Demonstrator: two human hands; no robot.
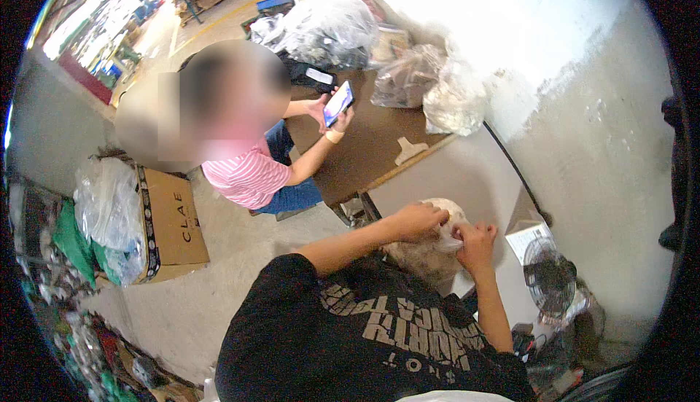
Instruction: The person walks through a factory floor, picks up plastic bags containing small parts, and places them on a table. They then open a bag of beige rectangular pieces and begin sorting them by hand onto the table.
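Note:
Over the grey tabletop [419,183], both hands work at a see-through plastic bag [430,262] with pale, whitish contents. My left hand [423,220] is closed, pinching the bag's bunched upper part from the left. From the right, my right hand [477,246] pinches the same gathered plastic, its fingertips a short way from the left ones. The lower part of the bag lies close against my black shirt. What exactly is inside cannot be made out.
Across the brown table [350,150] sits a person in a striped shirt [248,176], holding a phone [338,104]. Filled plastic bags [456,103] line the wall. A black fan [548,278] stands at right, a cardboard box [171,216] with plastic bags at left.

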